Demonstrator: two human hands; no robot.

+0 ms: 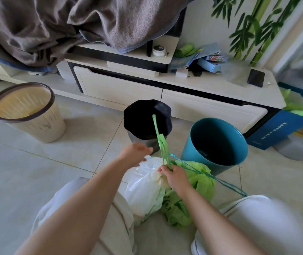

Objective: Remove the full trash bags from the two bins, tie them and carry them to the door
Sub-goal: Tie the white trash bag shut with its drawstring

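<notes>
Because both full bags are thin plastic film, they are judged soft, shapeless and slippery, light to moderate in weight, and liable to tear if gripped by the body wall; take hold only at the gathered neck, the handle strips or the cord. The crumpled white plastic-film bag (143, 186) lies on the pale tiled floor (36, 172) at lower centre of the frame, between the person's knees. It touches the crumpled green plastic-film bag (200, 179) just to its right. The right hand (174, 176) is closed in a pinch on the narrow green handle strips (159, 137), which stand upward toward the centre of the frame with the top end free. Which bag the strips belong to cannot be told. This hand sits directly above the line where the two bags meet. The left hand (137, 153) has relaxed fingers and holds nothing, just above the upper left of the white bag and just beside the strips. A thin blue drawstring cord (220, 181) runs across the green bag's neck toward lower right; whether the right hand also catches it cannot be told. Both bags are out of the bins. The teal round plastic bin (187, 148) stands just behind the green bag, and the beige slotted plastic bin (42, 126) stands well apart at centre left.
</notes>
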